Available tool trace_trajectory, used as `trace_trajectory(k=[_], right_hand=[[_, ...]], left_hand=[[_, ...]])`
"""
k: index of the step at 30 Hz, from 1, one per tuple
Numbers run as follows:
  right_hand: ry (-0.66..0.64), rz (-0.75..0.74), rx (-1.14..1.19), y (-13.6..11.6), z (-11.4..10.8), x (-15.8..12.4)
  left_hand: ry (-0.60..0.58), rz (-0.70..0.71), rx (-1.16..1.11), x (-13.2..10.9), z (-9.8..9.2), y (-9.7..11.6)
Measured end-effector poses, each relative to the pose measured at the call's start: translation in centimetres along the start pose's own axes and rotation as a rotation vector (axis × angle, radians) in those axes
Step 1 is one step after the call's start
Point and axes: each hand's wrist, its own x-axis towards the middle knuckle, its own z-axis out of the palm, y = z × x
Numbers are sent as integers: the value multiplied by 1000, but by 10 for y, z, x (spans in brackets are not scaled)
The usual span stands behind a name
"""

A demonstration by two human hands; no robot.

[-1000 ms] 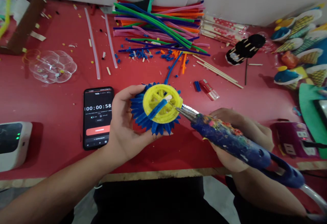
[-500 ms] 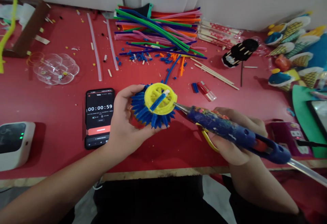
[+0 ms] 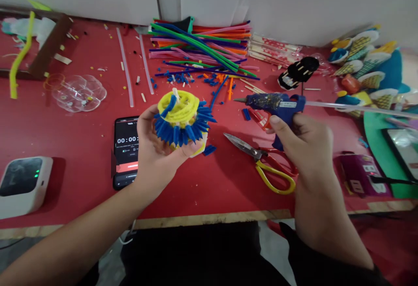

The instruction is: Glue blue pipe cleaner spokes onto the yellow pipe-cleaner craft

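My left hand is closed round a round craft piece with a yellow pipe-cleaner top and a ring of short blue spikes, held above the red table. My right hand grips a blue hot glue gun upright, its nozzle pointing left and a clear glue stick sticking out to the right. The nozzle is a hand's width to the right of the craft piece. Red-and-yellow-handled scissors lie on the table between my hands.
A phone showing a timer lies left of my left hand. A white device sits at the left edge. Coloured pipe cleaners, cut bits, wooden sticks, a clear tray and finished craft figures fill the back and right.
My right hand pulled the glue gun away from the craft piece, up and to the right. My left hand tilted the piece, showing its side. The scissors came into sight.
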Motion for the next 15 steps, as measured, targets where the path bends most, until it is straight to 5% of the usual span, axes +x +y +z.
trace_trajectory(k=[3,9,12,15], right_hand=[[-58,117,-260,-8,2,-1],[-225,50,-539,-4,14,-3],[-84,-7,-573,2,17,-5],[106,-281,-412,-1,24,-10]], left_hand=[[56,28,-39,0,1,-5],[116,60,-77,0,-1,-7],[159,58,-105,-1,-1,-6],[173,32,-137,-1,-1,-5]])
